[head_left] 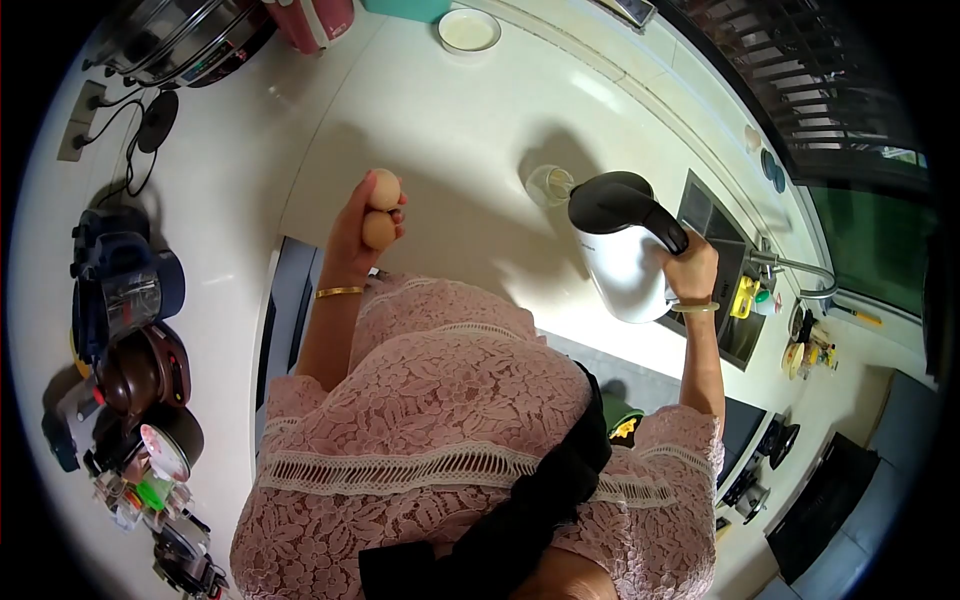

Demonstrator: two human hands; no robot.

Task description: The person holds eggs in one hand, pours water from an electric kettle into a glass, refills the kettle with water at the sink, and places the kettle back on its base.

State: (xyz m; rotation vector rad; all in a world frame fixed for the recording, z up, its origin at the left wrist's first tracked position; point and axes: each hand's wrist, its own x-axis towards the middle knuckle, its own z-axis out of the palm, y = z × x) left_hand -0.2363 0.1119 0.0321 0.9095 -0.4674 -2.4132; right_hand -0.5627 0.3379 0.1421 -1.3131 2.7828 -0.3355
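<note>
My left hand is closed around two brown eggs, one above the other, over the front part of the white counter. By its handle, my right hand grips a white electric kettle with a black lid. The kettle's spout tilts toward a clear glass standing on the counter. What looks like water shows between spout and glass, though how full the glass is I cannot tell.
A white dish sits at the back of the counter. The sink and its faucet are to the right. Several appliances, including a dark blue one, line the left side. A steamer stands at the back left.
</note>
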